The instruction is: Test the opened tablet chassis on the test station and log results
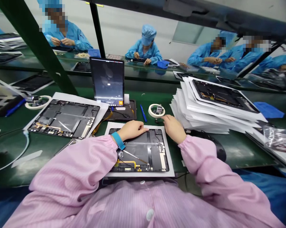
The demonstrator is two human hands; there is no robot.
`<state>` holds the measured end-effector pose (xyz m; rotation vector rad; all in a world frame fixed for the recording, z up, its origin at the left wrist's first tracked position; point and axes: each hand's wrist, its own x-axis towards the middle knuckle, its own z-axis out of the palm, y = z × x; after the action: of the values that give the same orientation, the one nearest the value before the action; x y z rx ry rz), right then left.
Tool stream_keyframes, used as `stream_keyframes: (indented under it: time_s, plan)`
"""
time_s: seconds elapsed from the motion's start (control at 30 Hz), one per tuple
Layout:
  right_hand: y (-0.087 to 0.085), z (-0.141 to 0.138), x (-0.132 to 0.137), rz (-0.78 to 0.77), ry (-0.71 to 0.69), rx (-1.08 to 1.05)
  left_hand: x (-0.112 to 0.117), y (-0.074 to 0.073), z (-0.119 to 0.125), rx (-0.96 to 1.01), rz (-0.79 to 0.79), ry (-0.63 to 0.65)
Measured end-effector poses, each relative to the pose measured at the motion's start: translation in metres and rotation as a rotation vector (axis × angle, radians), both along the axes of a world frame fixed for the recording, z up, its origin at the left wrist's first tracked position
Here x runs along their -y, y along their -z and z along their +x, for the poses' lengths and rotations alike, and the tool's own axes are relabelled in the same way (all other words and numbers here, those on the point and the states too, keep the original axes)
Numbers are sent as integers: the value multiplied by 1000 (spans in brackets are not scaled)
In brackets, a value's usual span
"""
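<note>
An opened tablet (138,152) lies on a white sheet (171,164) in front of me, its inside showing a dark battery area, yellow flex cable and small boards. My left hand (133,129), with a blue wristband (118,141), rests at the tablet's upper edge. Its fingers are bent and the thumb reaches right along the frame; anything between them is hidden. Just beyond the upper right corner, my right hand (175,129) has its fingertips together beside a tape roll (156,110) and a small dark piece (159,120). What it pinches is too small to tell.
A lit tablet screen (107,82) stands behind, near a blue pen (143,113). Another opened tablet (64,118) lies left. Right is a tall stack of white sheets (197,110) topped by an opened tablet (225,96). Several co-workers in blue sit across the bench.
</note>
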<state>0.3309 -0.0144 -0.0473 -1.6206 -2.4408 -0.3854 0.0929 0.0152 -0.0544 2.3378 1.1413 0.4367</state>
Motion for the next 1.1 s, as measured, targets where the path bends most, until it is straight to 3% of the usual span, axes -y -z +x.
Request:
stream_keyframes:
  time_s: [0.1, 0.17, 0.23, 0.3, 0.37, 0.47, 0.57, 0.73, 1.1]
  plan:
    - [0, -9, -26, -89, -127, 63, 0, 0, -1, -8, -11, -1]
    - [-10, -7, -25, -72, -140, 22, -1, 1, -1, -10, -22, -4]
    - [-24, -1, -9, 28, -105, -197, -2, 1, -2, -13, -25, -5]
    - [-37, 5, 20, 61, -25, -565, -3, 2, -2, -19, -22, 5]
    - [-41, 7, 51, -122, 79, -913, -3, 2, -2, -33, -24, 12]
    - [-26, 4, 86, -571, 206, -1234, -4, 4, -3, -46, -21, 7]
    - [-3, -1, 101, -738, 272, -1401, -3, 5, -2, -43, -8, 9]
    - [13, -3, 105, -755, 260, -1466, -2, 5, -2, -42, -12, 9]
    - [5, 3, 93, -895, 191, -1377, -3, 6, -3, -71, 12, 21]
